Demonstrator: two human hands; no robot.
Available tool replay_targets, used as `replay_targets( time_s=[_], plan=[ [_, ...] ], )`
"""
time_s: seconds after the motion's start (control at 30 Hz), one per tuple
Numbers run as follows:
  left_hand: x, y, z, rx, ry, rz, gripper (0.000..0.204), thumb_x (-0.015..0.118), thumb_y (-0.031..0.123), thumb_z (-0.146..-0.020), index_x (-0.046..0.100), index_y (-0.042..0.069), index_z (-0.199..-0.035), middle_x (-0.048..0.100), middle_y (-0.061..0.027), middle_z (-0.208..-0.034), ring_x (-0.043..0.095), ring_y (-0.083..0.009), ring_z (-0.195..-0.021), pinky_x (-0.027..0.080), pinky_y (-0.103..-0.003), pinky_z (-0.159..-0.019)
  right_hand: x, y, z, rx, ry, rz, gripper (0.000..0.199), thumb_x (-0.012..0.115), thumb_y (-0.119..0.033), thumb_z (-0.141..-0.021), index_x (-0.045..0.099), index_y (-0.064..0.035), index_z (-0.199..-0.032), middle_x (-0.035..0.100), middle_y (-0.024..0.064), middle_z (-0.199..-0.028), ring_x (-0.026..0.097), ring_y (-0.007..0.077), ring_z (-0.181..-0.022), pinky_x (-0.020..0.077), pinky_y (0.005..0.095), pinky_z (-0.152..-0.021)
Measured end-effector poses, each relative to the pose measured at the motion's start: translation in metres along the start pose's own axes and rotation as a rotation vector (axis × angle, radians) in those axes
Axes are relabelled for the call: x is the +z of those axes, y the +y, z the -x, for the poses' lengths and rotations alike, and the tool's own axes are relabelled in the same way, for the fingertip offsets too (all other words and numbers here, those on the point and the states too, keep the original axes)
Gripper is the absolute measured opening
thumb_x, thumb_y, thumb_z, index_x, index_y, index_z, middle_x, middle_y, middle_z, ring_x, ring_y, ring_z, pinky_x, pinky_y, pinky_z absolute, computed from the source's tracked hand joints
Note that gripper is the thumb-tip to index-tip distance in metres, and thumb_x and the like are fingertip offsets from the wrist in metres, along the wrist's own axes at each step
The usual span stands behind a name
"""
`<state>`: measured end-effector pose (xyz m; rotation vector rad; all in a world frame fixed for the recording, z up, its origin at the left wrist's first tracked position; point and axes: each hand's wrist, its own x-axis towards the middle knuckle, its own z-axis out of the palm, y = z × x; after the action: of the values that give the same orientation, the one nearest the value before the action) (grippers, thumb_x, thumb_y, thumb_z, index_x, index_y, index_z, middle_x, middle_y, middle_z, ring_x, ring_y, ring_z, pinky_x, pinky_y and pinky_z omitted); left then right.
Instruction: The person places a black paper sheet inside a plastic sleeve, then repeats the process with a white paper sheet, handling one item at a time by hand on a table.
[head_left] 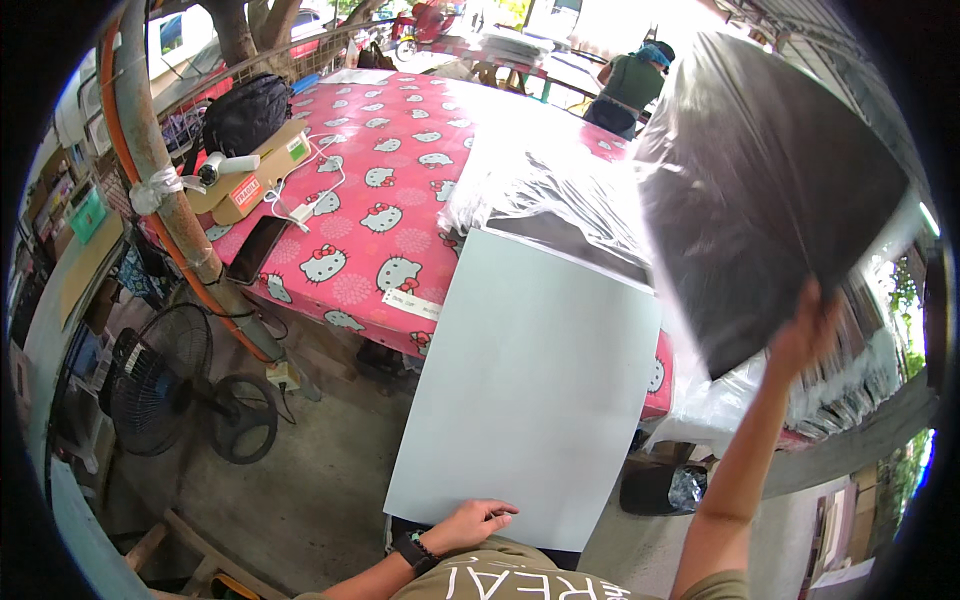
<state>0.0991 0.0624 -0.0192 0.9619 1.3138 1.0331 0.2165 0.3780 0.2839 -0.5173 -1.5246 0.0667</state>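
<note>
While the right hand (808, 328) grips the raised black rectangular plastic-covered panel (770, 215), I judge its lifting done and setting-down outstanding, the pale-grey flat rectangular board (530, 380) lying bare across the pink patterned table's (350, 235) edge beneath the left hand (472, 524), whose hold I cannot tell.

Before you, the flat sheet (530, 370) reached from the near edge of the surface (420, 185) back to your torso, with your left hand (475, 525) at its near end. To its right, the plastic-wrapped panel (770, 200) was up in your right hand (808, 330). Left on the surface lay the smartphone (258, 250), the cardboard box (238, 203) behind it, the backpack (248, 115) farther back. The pedestal fan (160, 385) stood left, below the surface; a co-worker (630, 90) was beyond it.
</note>
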Motion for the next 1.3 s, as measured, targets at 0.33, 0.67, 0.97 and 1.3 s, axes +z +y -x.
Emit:
replay_targets(
  time_s=[0.33, 0.67, 0.97, 1.3],
  plan=[
    [-0.030, 0.004, -0.005, 0.088, 0.163, -0.202, 0.028, 0.050, 0.027, -0.084, 0.059, 0.009, -0.103, 0.060, -0.0095, -0.092, 0.055, -0.0206, -0.080, 0.043, -0.030, -0.070, 0.253, 0.121, 0.004, -0.617, -0.879, 0.439, 0.042, 0.039, 0.002, -0.076, 0.052, -0.0164, -0.110, 0.060, 0.0106, -0.092, 0.057, 0.0264, -0.085, 0.0432, 0.0368, -0.077],
    [-0.044, 0.003, -0.007, 0.076, 0.200, -0.150, 0.031, 0.050, 0.033, -0.085, 0.058, 0.010, -0.105, 0.057, -0.0085, -0.089, 0.053, -0.0175, -0.076, 0.042, -0.028, -0.068, 0.300, 0.141, 0.122, -0.179, -1.443, 0.090, 0.026, 0.056, -0.012, -0.077, 0.060, -0.0108, -0.103, 0.062, 0.0108, -0.095, 0.058, 0.0255, -0.088, 0.0445, 0.0328, -0.078],
    [-0.038, 0.021, -0.003, 0.065, 0.130, -0.111, 0.029, 0.054, 0.026, -0.083, 0.057, 0.007, -0.106, 0.056, -0.0075, -0.091, 0.054, -0.0144, -0.075, 0.044, -0.026, -0.067, 0.243, 0.140, 0.117, 0.263, -1.126, -0.161, 0.018, 0.057, -0.013, -0.077, 0.063, -0.0019, -0.090, 0.064, 0.0111, -0.079, 0.059, 0.0168, -0.073, 0.0459, 0.0283, -0.069],
    [-0.023, 0.023, -0.011, 0.067, 0.045, -0.124, 0.025, 0.057, 0.018, -0.081, 0.058, 0.005, -0.102, 0.059, -0.0069, -0.084, 0.056, -0.0125, -0.071, 0.045, -0.025, -0.063, -0.082, 0.150, 0.175, 0.590, -0.405, 0.255, 0.013, 0.056, -0.004, -0.075, 0.061, 0.0017, -0.086, 0.063, 0.0114, -0.075, 0.060, 0.0164, -0.070, 0.0463, 0.0265, -0.065]
  ],
)
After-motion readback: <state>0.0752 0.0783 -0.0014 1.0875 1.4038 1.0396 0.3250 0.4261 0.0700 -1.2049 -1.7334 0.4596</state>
